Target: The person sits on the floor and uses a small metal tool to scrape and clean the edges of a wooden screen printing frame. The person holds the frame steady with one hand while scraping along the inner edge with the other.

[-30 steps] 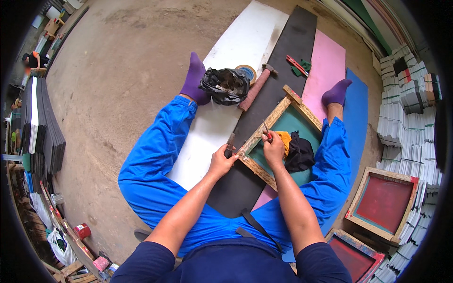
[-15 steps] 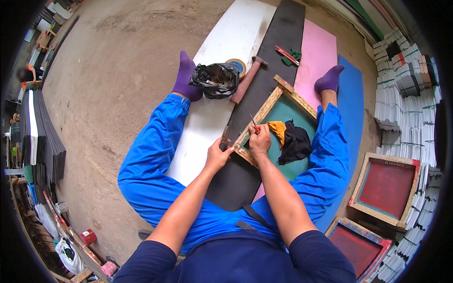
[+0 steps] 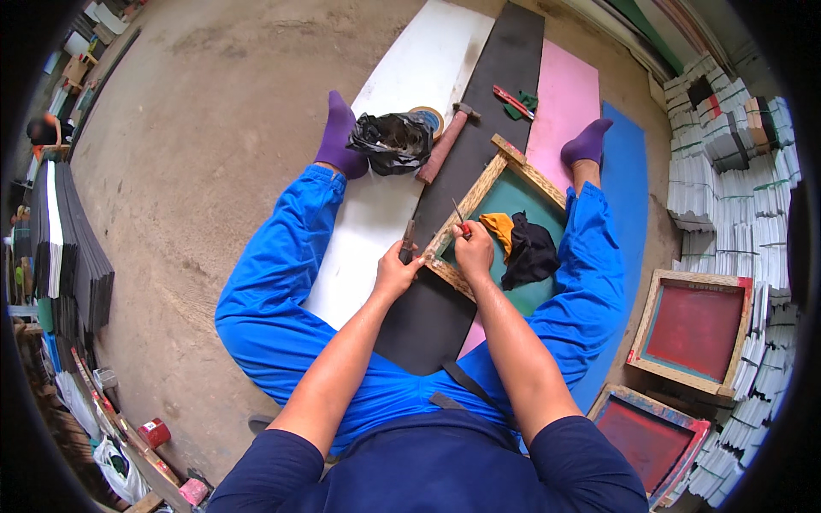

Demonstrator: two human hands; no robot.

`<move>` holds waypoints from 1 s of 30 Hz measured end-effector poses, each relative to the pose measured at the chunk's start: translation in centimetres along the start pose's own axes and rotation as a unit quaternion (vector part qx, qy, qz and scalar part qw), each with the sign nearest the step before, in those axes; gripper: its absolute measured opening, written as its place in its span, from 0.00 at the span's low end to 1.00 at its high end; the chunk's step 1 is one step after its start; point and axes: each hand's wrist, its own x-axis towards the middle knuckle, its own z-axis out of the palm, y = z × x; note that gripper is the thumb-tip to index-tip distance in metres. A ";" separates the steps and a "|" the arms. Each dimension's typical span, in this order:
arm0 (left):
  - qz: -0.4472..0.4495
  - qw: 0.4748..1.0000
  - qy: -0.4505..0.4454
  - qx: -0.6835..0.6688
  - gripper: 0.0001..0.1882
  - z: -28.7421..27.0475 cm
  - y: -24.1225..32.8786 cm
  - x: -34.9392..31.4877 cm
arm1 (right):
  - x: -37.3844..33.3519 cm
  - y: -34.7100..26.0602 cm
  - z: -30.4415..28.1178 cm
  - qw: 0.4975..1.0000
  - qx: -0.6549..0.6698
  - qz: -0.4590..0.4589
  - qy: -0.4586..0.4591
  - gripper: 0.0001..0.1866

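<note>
Between my legs lies a wooden frame (image 3: pixel 487 190) with a green mesh panel. My left hand (image 3: pixel 398 272) is closed around a dark tool with a narrow tip (image 3: pixel 408 239), perhaps pliers, beside the frame's near left corner. My right hand (image 3: pixel 474 250) grips a thin metal-shafted tool with a red handle (image 3: pixel 465 229), which looks like a screwdriver, over the frame's left bar. A black cloth (image 3: pixel 532 252) and a yellow cloth (image 3: pixel 497 229) rest on the green panel. Beyond the frame, a hammer (image 3: pixel 445 147) with a wrapped reddish handle lies on the black sheet.
White (image 3: pixel 363 214), black (image 3: pixel 506 64), pink (image 3: pixel 560 94) and blue (image 3: pixel 631 205) sheets cover the floor beneath me. A black plastic bag (image 3: pixel 392 144), tape roll (image 3: pixel 428 120) and red cutter (image 3: pixel 513 101) lie ahead. Red-screened frames (image 3: pixel 694 329) and paper stacks (image 3: pixel 735 209) stand at right.
The red-handled tool's shaft points a little higher, and my right hand has shifted slightly. The whole view has moved a little. At the far left, a person has changed posture.
</note>
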 end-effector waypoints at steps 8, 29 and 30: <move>-0.001 1.000 -0.009 -0.009 0.16 -0.4 -0.4 0.2 | -0.2 -0.1 1.1 0.998 0.007 -0.052 0.020 0.13; 0.005 1.000 -0.001 -0.016 0.16 -0.5 -0.2 0.2 | -7.7 -1.6 0.6 0.982 -0.030 -0.187 -0.021 0.06; 0.001 1.000 -0.003 -0.026 0.16 -0.5 -0.2 0.3 | -8.2 -1.6 0.3 0.985 -0.016 -0.169 -0.022 0.07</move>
